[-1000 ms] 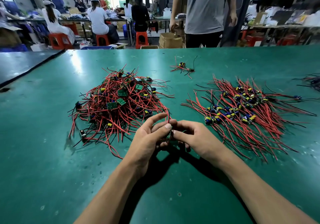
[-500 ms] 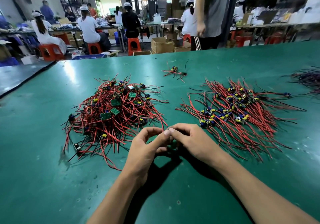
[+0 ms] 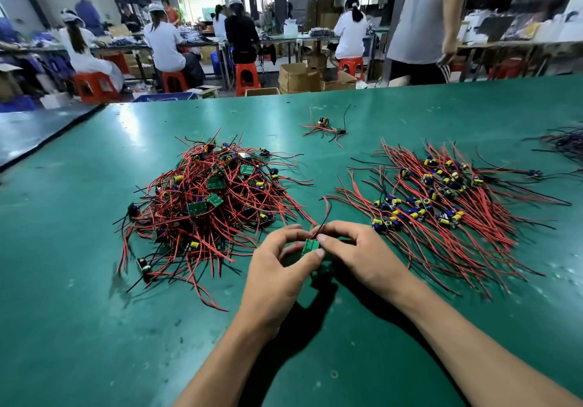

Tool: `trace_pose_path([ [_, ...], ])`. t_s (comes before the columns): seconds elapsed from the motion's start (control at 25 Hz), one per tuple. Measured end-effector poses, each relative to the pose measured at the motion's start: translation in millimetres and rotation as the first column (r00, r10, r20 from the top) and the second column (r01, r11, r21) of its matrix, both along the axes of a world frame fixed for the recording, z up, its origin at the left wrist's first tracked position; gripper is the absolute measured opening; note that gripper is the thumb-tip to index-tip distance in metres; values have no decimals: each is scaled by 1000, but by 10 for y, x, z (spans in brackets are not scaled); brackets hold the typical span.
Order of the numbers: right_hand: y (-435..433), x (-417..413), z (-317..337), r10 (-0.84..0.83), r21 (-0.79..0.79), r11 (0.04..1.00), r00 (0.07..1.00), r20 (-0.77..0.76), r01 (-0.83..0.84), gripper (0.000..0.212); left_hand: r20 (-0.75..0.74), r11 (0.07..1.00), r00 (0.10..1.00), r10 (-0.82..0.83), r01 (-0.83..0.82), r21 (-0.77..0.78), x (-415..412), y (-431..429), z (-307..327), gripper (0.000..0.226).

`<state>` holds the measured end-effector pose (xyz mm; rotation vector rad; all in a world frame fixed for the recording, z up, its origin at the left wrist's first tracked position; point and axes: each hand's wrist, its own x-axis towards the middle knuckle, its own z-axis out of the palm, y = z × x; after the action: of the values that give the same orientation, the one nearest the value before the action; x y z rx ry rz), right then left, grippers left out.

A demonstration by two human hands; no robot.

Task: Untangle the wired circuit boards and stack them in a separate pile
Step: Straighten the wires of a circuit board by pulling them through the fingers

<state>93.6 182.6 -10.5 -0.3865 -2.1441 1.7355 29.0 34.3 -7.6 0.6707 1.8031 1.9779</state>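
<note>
A small green circuit board (image 3: 310,246) with red and black wires rising from it sits between my two hands, just above the green table (image 3: 94,327). My left hand (image 3: 277,268) pinches the board from the left with thumb and fingers. My right hand (image 3: 356,252) pinches it from the right, at the wire end. To the left lies a tangled heap of wired boards (image 3: 208,204). To the right the sorted pile of boards (image 3: 441,204) is spread out with its wires fanned.
A single loose wired board (image 3: 325,126) lies farther back in the middle. A dark bundle of wires (image 3: 564,145) lies at the right edge. A person in a grey shirt (image 3: 419,22) stands beyond the far table edge; seated workers on orange stools fill the background.
The green board is now visible between my fingertips, with its wires standing up. My hands have stayed together in the same spot; the person in grey has moved right.
</note>
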Motion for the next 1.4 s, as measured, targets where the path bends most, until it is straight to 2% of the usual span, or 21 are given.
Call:
trace_pose_path([
  [0.12, 8, 2, -5, 26, -61, 998, 999, -23, -28, 15, -111, 998, 992, 56, -59, -27, -16, 9, -21, 22],
  [0.28, -1, 5, 7, 40, -113, 993, 998, -46, -45, 19, -224, 997, 973, 51, -62, -43, 17, 8, -6, 30],
  [0.48, 33, -2, -6, 52, -70, 996, 996, -71, -57, 22, -156, 999, 987, 32, -36, -22, 17, 29, -33, 24],
  [0.64, 10, 6, -14, 50, -127, 990, 995, -90, -61, 20, -131, 999, 991, 34, -37, -21, 19, 35, -37, 15],
  [0.92, 8, 25, -4, 17, -33, 999, 997, -78, -20, 11, -136, 999, 990, 25, -31, -37, 29, 31, -41, 12],
  [1.2, 8, 25, -1, 14, -42, 999, 997, -79, -18, 14, -140, 999, 990, 23, -29, -41, 20, 38, -45, 12],
  [1.4, -4, 10, -11, 26, -115, 993, 996, -85, -35, 19, -133, 997, 991, 25, -34, -69, 26, 39, -46, 14],
])
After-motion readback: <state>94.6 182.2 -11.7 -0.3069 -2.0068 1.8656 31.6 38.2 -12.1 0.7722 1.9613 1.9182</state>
